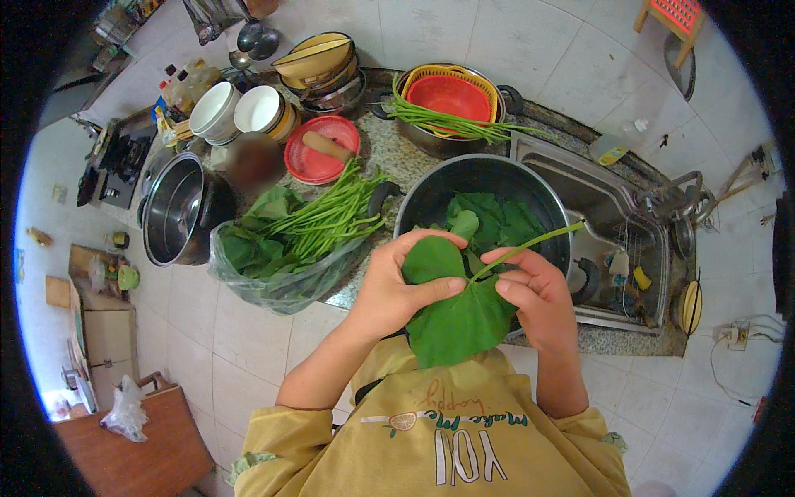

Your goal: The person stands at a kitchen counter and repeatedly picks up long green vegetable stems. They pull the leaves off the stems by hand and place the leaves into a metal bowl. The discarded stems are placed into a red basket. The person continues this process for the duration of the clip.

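A broad green leaf [460,327] on a long pale stem [538,241] is held between my two hands, in front of my body. My left hand [410,277] pinches the leaf blade, thumb on top near where the stem joins. On the other side, my right hand [534,290] grips the stem's base between thumb and fingers. Just beyond them is a large dark pot [416,192] with loose green leaves [497,217] inside. To the left, a clear plastic bag [273,290] holds more leaves and a bundle of long stems [335,211].
At the back, stripped stems [464,123] lie across a red basket [451,95] set in a pot. A metal sink [609,207] is on the right. Left stand an empty steel pot [175,207], white bowls [258,108] and a red plate [327,170] with a wooden-handled tool.
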